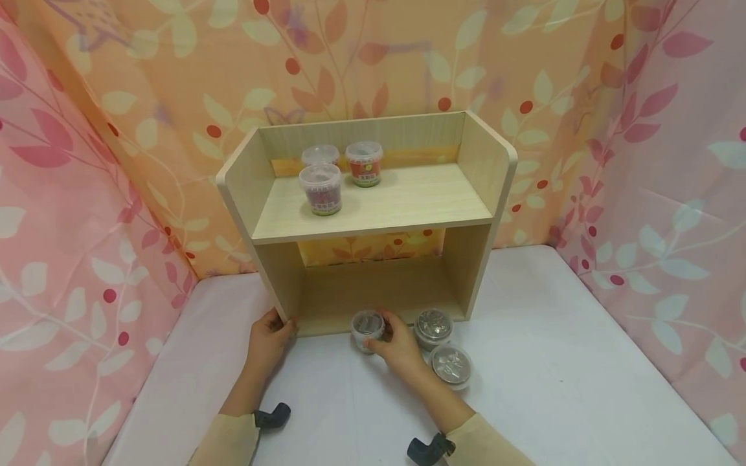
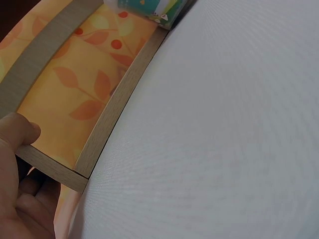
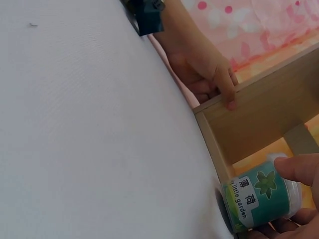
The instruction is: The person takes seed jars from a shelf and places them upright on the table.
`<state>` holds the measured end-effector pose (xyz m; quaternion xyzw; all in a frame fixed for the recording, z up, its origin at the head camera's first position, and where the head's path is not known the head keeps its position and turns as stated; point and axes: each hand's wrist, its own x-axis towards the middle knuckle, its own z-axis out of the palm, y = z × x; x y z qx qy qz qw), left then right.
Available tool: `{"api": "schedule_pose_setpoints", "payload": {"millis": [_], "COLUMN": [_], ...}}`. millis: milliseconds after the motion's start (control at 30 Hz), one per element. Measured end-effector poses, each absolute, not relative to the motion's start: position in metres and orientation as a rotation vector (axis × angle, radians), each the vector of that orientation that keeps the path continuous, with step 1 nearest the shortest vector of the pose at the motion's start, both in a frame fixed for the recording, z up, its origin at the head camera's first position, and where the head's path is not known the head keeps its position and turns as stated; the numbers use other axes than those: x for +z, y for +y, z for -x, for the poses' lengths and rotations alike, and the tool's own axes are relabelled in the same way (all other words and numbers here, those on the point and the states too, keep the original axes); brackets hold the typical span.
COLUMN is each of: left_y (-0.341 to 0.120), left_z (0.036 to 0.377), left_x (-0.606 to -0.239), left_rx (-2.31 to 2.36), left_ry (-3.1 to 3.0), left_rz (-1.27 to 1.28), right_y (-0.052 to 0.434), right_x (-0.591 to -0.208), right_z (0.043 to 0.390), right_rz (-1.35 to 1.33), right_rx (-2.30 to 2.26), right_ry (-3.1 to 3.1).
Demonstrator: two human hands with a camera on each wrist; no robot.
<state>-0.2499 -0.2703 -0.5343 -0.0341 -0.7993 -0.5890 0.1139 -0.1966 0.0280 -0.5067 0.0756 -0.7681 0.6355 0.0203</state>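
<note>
Leaf-printed orange curtain (image 1: 175, 84) behind, pink curtains (image 1: 64, 213) at both sides, white tabletop (image 1: 553, 362) below.

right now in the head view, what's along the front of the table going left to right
left hand gripping the pale wooden shelf's side panel → right hand holding a small clear-lidded green-label jar → two more clear-lidded small jars

Head view: from above, facing forward and down at the wooden shelf (image 1: 373, 213) on the white table (image 1: 553, 362); moderately far, whole shelf in frame.
Left wrist view: low, very near the left hand (image 2: 17, 189), facing along the table toward 1 o'clock.
Right wrist view: low, very near the green jar (image 3: 259, 196), facing toward 2 o'clock.
Shared: shelf's lower left corner, in all three views; green jar, at 12 o'clock in the left wrist view.
</note>
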Motion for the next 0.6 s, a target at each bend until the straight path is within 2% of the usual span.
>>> {"api": "schedule_pose_setpoints", "payload": {"millis": [600], "left_y": [-0.2693], "left_z": [0.2489], "left_x": [-0.5332], "left_rx": [-1.742], "left_ry": [-2.329], "left_rz": [0.104], "right_y": [0.0304], "right_x": [-0.5109], "right_z": [0.1888], "right_rz": [-0.228], "right_rx": [1.954], "right_ry": [-2.408]}}
